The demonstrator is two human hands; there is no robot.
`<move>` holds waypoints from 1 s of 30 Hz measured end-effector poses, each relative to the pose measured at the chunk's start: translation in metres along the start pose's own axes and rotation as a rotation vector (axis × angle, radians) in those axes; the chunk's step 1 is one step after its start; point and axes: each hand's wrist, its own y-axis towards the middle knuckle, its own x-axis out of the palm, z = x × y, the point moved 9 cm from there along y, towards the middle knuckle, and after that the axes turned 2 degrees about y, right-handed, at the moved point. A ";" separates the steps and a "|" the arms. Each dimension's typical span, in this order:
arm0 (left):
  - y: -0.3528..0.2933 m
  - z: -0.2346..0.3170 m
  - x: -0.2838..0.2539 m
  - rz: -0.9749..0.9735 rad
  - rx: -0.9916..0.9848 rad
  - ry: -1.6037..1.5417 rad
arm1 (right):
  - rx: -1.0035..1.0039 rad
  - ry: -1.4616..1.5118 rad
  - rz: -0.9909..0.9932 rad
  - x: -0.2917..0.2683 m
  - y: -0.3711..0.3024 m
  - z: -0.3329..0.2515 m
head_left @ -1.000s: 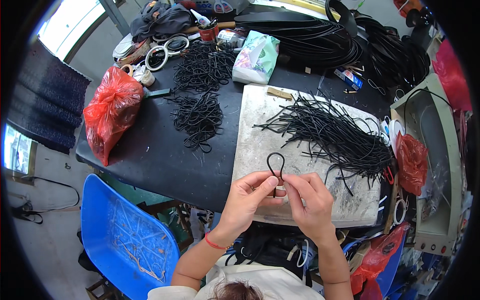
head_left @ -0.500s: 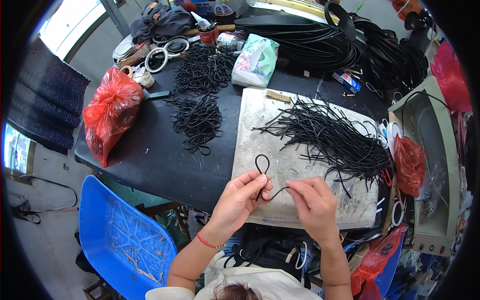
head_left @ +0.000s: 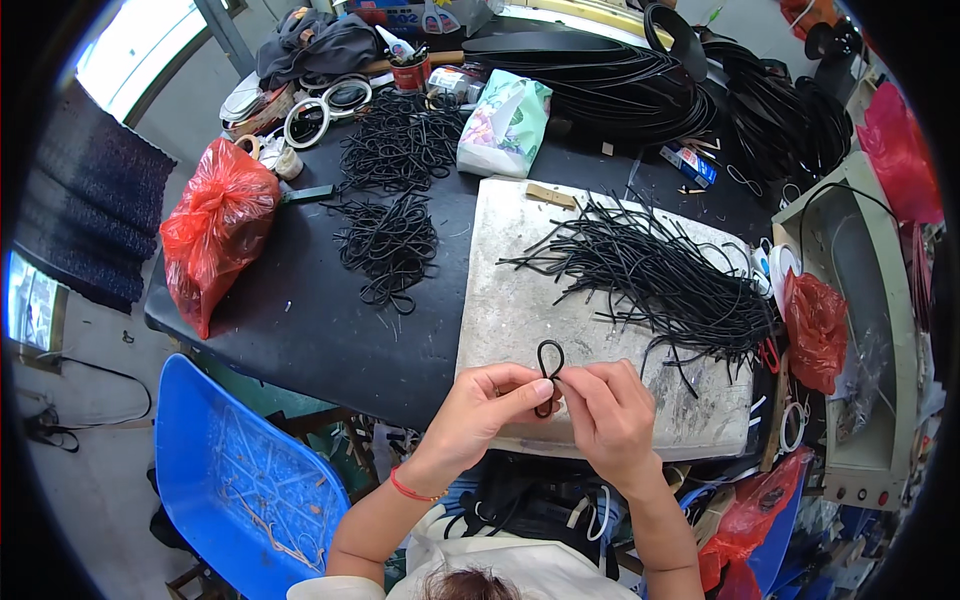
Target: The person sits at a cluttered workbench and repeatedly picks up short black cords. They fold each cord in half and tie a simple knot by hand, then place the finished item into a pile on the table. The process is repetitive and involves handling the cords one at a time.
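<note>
A thin black cord (head_left: 550, 352) is bent into a small loop that stands up between my two hands, above the near part of the pale board (head_left: 482, 300). My left hand (head_left: 492, 408) pinches the cord below the loop between thumb and forefinger. Close against it, my right hand (head_left: 612, 412) is closed on the cord's other stretch; its fingertips nearly meet the left thumb. A second, smaller bend shows below the left thumb. Beyond my hands, a heap of straight cut black cords (head_left: 660, 270) lies across the board's right side.
Two piles of looped black cords (head_left: 388, 245) lie on the dark table (head_left: 300, 340). A knotted red plastic bag (head_left: 218, 225) sits at the left edge, a tissue pack (head_left: 506, 122) behind the board, and coiled black strips (head_left: 600, 85) farther back. A blue tub (head_left: 180, 440) stands lower left.
My right hand has moved left to meet my left hand, drawing in the cord's free stretch. The loop has shifted slightly right and down, and a second bend now shows beneath it.
</note>
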 end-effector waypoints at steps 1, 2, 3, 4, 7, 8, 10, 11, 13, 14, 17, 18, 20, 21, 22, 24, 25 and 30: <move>-0.001 0.001 0.000 0.022 0.017 0.025 | 0.007 0.012 -0.007 0.001 0.000 0.000; -0.003 0.002 0.002 0.043 0.034 0.050 | 0.013 0.023 -0.014 0.001 0.000 0.000; -0.004 0.004 0.002 0.064 0.051 0.076 | 0.020 0.034 -0.021 0.000 0.000 0.001; -0.004 0.008 -0.005 0.126 0.089 0.149 | 0.035 -0.005 -0.036 -0.002 -0.001 0.004; -0.009 0.029 -0.016 0.236 0.287 0.594 | 0.016 -0.059 -0.126 -0.009 0.004 -0.001; -0.013 0.040 -0.005 0.206 0.406 0.893 | -0.028 -0.040 -0.181 -0.011 0.009 -0.012; -0.022 0.043 0.021 0.029 0.549 1.155 | -0.012 0.001 -0.204 -0.010 0.016 -0.010; -0.021 0.037 0.017 -0.006 0.431 0.910 | 0.042 0.021 -0.169 -0.009 0.018 0.007; -0.019 0.024 0.013 -0.070 0.198 0.420 | 0.144 0.093 -0.169 -0.003 0.014 0.021; -0.016 0.017 0.008 -0.073 0.099 0.168 | 0.194 0.145 -0.207 0.004 0.003 0.020; -0.009 0.010 0.013 -0.133 0.003 0.035 | 0.228 0.292 -0.207 0.014 -0.008 0.013; -0.009 0.010 0.009 -0.105 0.003 0.002 | 0.212 0.275 -0.214 0.014 -0.010 0.012; -0.007 0.015 -0.001 -0.031 0.065 0.097 | 0.211 0.241 -0.241 0.016 -0.011 0.010; -0.006 0.017 -0.006 0.006 0.096 0.146 | 0.234 0.226 -0.263 0.016 -0.014 0.008; -0.006 0.017 -0.011 0.054 0.149 0.212 | 0.256 0.212 -0.287 0.016 -0.015 0.007; -0.008 0.021 -0.009 0.080 0.208 0.296 | 0.467 0.454 -0.336 0.018 -0.017 0.007; -0.009 0.021 -0.007 0.086 0.231 0.334 | 0.581 0.570 -0.357 0.020 -0.023 0.008; -0.008 0.016 -0.008 0.068 0.224 0.190 | 0.905 1.196 -0.270 0.043 -0.042 0.019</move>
